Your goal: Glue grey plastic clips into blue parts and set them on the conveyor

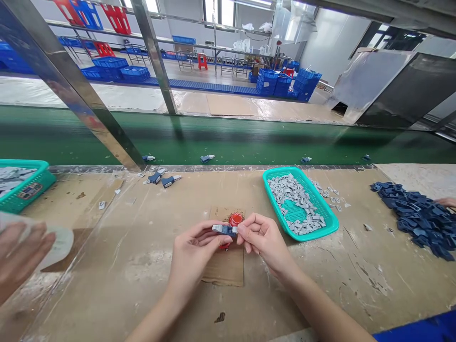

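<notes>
My left hand (194, 251) and my right hand (263, 242) meet over the bench, pinching a small dark-blue plastic connector part (225, 231) with a pale grey piece at its left end. Just behind the fingers, a round red object (235, 219) lies on a brown cardboard sheet (224, 268), partly hidden by my hands. Further right stands a teal plastic basket (329, 213) holding many small grey parts (292, 204). A heap of dark-blue parts (416, 218) lies on the bench at the right.
A green conveyor belt (213, 142) runs behind the bench, carrying scattered blue-and-white parts (207, 158). A co-worker's hand (21, 251) holds a whitish sheet at the left, beside a second teal basket (24, 185). Steel posts rise at the bench's far edge.
</notes>
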Available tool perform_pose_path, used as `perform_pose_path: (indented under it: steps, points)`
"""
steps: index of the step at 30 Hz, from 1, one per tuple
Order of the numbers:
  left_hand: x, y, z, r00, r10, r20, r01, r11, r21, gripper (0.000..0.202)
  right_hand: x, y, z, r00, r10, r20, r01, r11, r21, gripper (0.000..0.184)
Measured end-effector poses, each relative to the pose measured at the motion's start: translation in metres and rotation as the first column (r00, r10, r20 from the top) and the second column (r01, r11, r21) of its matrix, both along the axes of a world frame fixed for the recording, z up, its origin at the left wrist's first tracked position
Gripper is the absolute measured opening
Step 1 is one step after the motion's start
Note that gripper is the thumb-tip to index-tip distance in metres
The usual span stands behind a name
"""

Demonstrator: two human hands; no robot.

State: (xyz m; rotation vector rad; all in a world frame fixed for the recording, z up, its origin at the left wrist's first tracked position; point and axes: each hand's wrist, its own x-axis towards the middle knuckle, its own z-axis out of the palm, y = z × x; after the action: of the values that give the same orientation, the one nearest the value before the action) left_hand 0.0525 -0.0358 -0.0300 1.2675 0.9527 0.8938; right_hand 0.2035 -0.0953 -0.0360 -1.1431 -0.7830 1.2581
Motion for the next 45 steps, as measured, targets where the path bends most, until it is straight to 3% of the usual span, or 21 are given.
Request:
perform_pose_path:
  steps: [8, 11, 13, 17, 20, 24, 28, 33, 40, 45]
  points:
    - [-0.003, -0.005, -0.005, 1.000, -0.010, -0.024, 0.011, 1.000, 0.025, 0.015, -0.002, 0.003, -0.003, 0.998, 0.056, 0.024, -0.055, 0.997, -0.052, 0.037]
    - [-0.005, -0.006, -0.007, 0.995, -0.031, -0.098, 0.050, 0.977, 0.206, 0.016, -0.002, 0.001, -0.006, 0.985, 0.167, -0.040, -0.170, 0.982, -0.087, 0.044]
    - [-0.006, -0.006, -0.006, 0.987, -0.037, -0.158, 0.092, 0.932, 0.352, 0.019, -0.003, 0.000, -0.009, 0.972, 0.215, -0.093, -0.222, 0.972, -0.078, 0.047]
    - [-0.008, -0.003, -0.002, 0.977, -0.037, -0.211, 0.136, 0.869, 0.476, 0.023, -0.007, 0.000, -0.012, 0.973, 0.175, -0.153, -0.183, 0.982, -0.038, 0.045]
    - [-0.005, -0.002, 0.000, 0.978, -0.088, -0.190, 0.158, 0.906, 0.392, 0.026, -0.012, -0.001, -0.010, 0.981, 0.095, -0.167, -0.098, 0.995, -0.007, 0.042]
    - [0.003, -0.004, 0.002, 0.985, -0.175, -0.005, 0.175, 0.980, 0.096, 0.048, -0.017, -0.002, 0.000, 0.983, -0.001, -0.184, 0.009, 0.999, 0.047, 0.037]
    - [0.008, -0.008, 0.000, 0.971, -0.201, 0.127, 0.215, 0.971, -0.109, 0.056, -0.018, -0.005, 0.005, 0.993, -0.029, -0.111, 0.036, 0.997, 0.064, 0.031]
    - [0.008, -0.005, -0.005, 0.949, -0.082, 0.306, 0.129, 0.982, -0.135, 0.041, -0.005, -0.010, 0.009, 0.985, -0.126, 0.115, 0.116, 0.989, 0.095, 0.023]
    - [0.001, 0.002, 0.006, 0.924, -0.111, 0.366, 0.191, 0.963, -0.192, 0.020, 0.027, -0.015, 0.013, 0.903, -0.328, 0.277, 0.288, 0.941, 0.176, 0.016]
    - [-0.005, 0.002, 0.010, 0.899, -0.102, 0.425, 0.222, 0.945, -0.241, 0.019, 0.040, -0.017, 0.014, 0.868, -0.367, 0.335, 0.329, 0.929, 0.166, 0.019]
